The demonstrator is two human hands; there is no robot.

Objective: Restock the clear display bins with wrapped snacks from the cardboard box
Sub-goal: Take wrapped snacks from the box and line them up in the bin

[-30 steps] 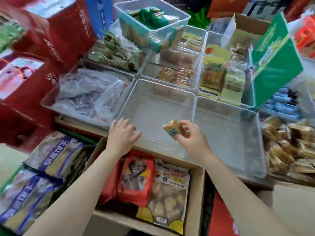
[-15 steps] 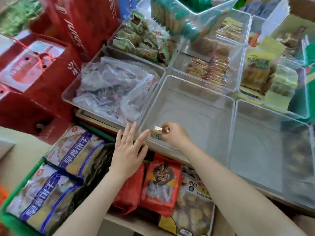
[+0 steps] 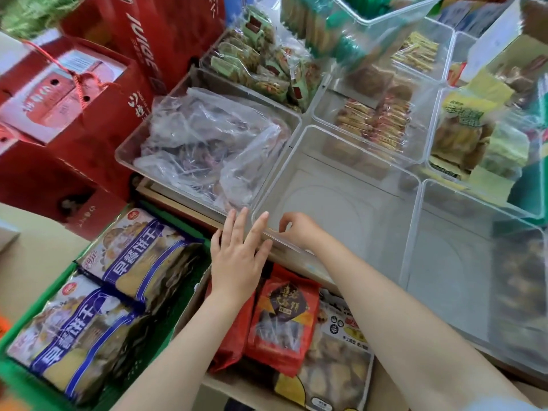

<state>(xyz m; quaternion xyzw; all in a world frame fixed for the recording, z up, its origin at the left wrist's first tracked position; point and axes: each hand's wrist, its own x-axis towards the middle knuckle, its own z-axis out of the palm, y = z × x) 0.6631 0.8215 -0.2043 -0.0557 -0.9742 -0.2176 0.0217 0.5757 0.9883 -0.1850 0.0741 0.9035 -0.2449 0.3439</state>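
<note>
The left hand (image 3: 237, 256) lies flat with straight fingers against the near corner of an empty clear bin (image 3: 341, 200); the right hand (image 3: 299, 231) curls inside that corner, and I cannot tell whether it holds a snack. Below both, the cardboard box (image 3: 189, 310) holds 2 red snack bags (image 3: 281, 324).

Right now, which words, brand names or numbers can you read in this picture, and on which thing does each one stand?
"JUICE", white letters running down the tall red carton.
"早餐饼干", white on the blue band of the upper biscuit bag.
"早餐饼干", the same on the lower biscuit bag.
Dark label on the red snack pack: Chinese characters, too blurred to read.
Print on the pale snack bag and on the wrapped snacks in the bins: too small to read.
</note>
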